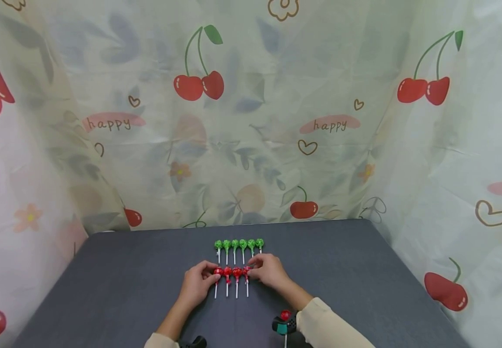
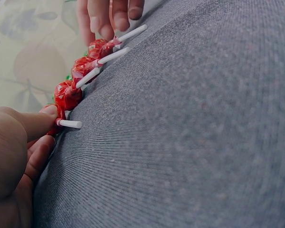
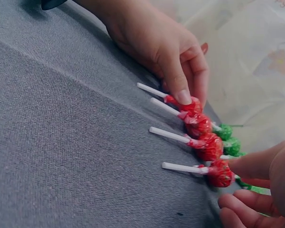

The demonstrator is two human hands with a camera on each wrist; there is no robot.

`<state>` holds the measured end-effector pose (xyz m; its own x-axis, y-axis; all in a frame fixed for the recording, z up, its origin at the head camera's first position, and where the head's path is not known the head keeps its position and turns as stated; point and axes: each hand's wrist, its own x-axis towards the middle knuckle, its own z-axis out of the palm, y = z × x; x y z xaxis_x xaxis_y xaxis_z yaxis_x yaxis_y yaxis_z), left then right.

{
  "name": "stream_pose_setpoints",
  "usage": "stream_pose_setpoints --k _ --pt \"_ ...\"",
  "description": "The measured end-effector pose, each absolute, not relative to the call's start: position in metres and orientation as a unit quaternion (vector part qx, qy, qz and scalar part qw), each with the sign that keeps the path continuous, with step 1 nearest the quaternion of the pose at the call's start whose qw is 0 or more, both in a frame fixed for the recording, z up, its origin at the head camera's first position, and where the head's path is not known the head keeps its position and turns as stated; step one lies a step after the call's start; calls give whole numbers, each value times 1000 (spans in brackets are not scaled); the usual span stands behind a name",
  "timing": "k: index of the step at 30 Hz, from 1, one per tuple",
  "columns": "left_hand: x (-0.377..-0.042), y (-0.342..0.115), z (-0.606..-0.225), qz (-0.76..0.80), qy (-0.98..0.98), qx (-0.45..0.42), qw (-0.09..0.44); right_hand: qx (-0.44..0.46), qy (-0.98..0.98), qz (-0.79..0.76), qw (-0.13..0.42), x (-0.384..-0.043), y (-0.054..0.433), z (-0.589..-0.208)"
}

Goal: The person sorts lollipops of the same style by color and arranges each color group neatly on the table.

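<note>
Several red-wrapped lollipops lie in a row on the dark cloth, white sticks toward the person. At the row's left end, my left hand pinches the leftmost red lollipop by its head, thumb on the near side. My right hand is at the other end, its thumb against the head of the rightmost red lollipop and its fingers bent around the far side. Between the hands lie two more red lollipops, one of them a middle red lollipop, untouched by either hand.
Behind the red row lies a row of several green lollipops, sticks also toward the person. Another red lollipop lies by the right wrist, partly hidden by the wrist band. Printed curtains enclose the dark-clothed table at the back and sides.
</note>
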<state>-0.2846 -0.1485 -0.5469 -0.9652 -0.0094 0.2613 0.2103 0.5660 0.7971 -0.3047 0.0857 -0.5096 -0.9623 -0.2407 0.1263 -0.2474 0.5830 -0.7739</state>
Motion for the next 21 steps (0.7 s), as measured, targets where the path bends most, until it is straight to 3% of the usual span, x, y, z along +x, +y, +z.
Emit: stream_pose_setpoints --k 12,21 --pt "-284 -148 -545 -465 -876 -55 117 157 -886 436 1 -295 107 -497" --pt "-285 -148 -547 -463 -878 -52 114 176 -880 440 -41 -283 128 -496"
